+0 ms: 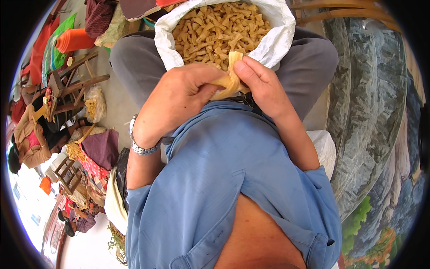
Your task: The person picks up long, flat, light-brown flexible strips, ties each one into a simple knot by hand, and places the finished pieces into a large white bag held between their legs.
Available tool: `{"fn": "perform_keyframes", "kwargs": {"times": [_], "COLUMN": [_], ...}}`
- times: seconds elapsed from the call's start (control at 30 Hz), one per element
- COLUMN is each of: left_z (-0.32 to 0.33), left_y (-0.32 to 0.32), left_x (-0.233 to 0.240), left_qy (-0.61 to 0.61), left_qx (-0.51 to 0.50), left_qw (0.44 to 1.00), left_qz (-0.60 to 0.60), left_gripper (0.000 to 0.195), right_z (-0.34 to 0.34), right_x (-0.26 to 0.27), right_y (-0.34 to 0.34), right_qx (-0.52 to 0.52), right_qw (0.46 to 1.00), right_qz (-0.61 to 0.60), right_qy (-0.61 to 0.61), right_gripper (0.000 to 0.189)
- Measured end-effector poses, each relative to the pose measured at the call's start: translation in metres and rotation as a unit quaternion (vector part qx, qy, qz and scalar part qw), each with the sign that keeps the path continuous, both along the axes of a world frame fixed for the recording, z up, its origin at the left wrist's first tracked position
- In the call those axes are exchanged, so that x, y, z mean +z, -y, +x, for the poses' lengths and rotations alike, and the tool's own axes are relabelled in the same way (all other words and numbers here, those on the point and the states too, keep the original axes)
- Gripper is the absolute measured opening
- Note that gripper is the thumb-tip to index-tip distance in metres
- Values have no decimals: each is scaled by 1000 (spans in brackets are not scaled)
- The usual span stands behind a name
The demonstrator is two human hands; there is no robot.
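A flat, pliable yellow-tan strip (pixel 231 79) is bent and crossed over itself between my two hands. My left hand (pixel 188 97), with a metal-band watch (pixel 144 148) at its wrist, grips the strip's left part between thumb and curled fingers. Thumb and fingers of my right hand (pixel 262 84) pinch it on the right, below an end that stands up. Just beyond both hands, a white woven sack (pixel 282 37) with its rim rolled open sits between my knees. Many short knotted tan pieces (pixel 218 30) fill it. My fingers partly hide the strip's crossing.
At left, a person in a tan top (pixel 33 141) sits by wooden stools (pixel 74 87) and a clear bag of strips (pixel 95 104). Long strips (pixel 75 151) lie near purple cloth (pixel 100 148). Bamboo poles (pixel 336 13) lie at upper right, beside a painted surface (pixel 369 101).
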State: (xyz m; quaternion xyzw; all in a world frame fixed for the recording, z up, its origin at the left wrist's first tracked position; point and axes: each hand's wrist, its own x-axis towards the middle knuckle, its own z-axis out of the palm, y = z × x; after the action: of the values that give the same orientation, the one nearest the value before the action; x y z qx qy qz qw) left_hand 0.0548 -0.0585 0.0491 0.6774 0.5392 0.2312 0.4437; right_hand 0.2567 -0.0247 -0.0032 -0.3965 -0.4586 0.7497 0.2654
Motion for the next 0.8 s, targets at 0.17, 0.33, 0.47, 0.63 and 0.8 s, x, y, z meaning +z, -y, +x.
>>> {"fn": "perform_keyframes", "kwargs": {"times": [0.17, 0.33, 0.47, 0.63, 0.8], "left_z": [5, 0, 4, 12, 23], "left_y": [1, -7, -5, -5, 5], "left_x": [-9, -32, -37, -30, -30], "left_qy": [79, 77, 170, 389, 98], "left_qx": [45, -21, 69, 225, 244], "left_qw": [996, 996, 973, 869, 959], "left_qz": [-4, -41, -143, -209, -107], "left_gripper": [29, 27, 19, 25, 20], "right_z": [12, 18, 6, 7, 8], "right_x": [-12, -22, 2, 1, 1], "right_y": [-3, -2, 1, -4, -3], "right_qx": [111, 105, 42, -29, 37], "right_qw": [936, 980, 983, 999, 991], "right_qz": [-305, -155, 115, 25, -126], "right_qy": [-135, -64, 139, 0, -41], "right_gripper": [30, 26, 24, 26, 32]}}
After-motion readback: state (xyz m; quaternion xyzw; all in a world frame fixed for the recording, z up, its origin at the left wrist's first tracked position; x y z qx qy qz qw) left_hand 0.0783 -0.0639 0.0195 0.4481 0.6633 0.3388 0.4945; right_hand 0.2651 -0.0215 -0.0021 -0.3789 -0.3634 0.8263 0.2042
